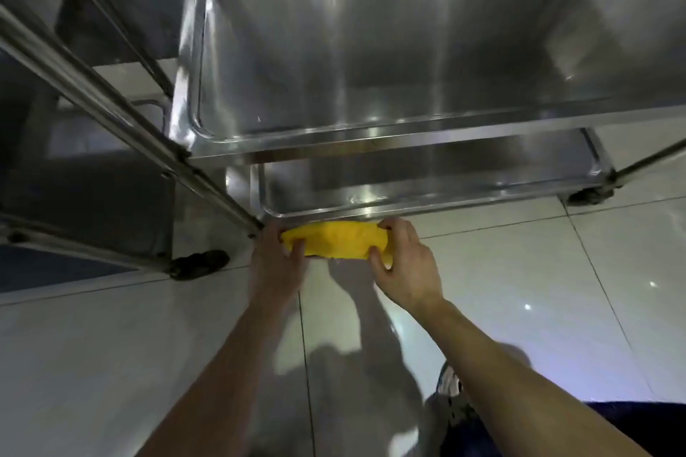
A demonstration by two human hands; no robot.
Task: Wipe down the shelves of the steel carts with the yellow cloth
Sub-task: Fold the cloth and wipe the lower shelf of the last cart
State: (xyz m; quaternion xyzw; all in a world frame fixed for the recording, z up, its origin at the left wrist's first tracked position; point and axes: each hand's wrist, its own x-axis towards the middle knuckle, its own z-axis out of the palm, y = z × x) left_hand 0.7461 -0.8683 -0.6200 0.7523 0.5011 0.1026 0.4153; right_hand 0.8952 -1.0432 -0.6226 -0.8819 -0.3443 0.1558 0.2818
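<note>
A yellow cloth [334,240] is stretched between both hands just in front of the near rim of the steel cart's bottom shelf [427,178]. My left hand [276,256] grips the cloth's left end beside the cart's front-left leg. My right hand [404,263] grips its right end, fingers curled over the top edge. The cart's upper shelf [371,48] is a shiny steel tray right above, filling the top of the view. Whether the cloth touches the shelf rim I cannot tell.
A second steel cart [85,145] stands to the left, its slanted rail [122,115] crossing toward the hands and its black caster [198,263] on the floor. Another caster [590,195] sits at the right. Glossy white floor tiles [557,289] lie below; a shoe [451,382] shows at the bottom.
</note>
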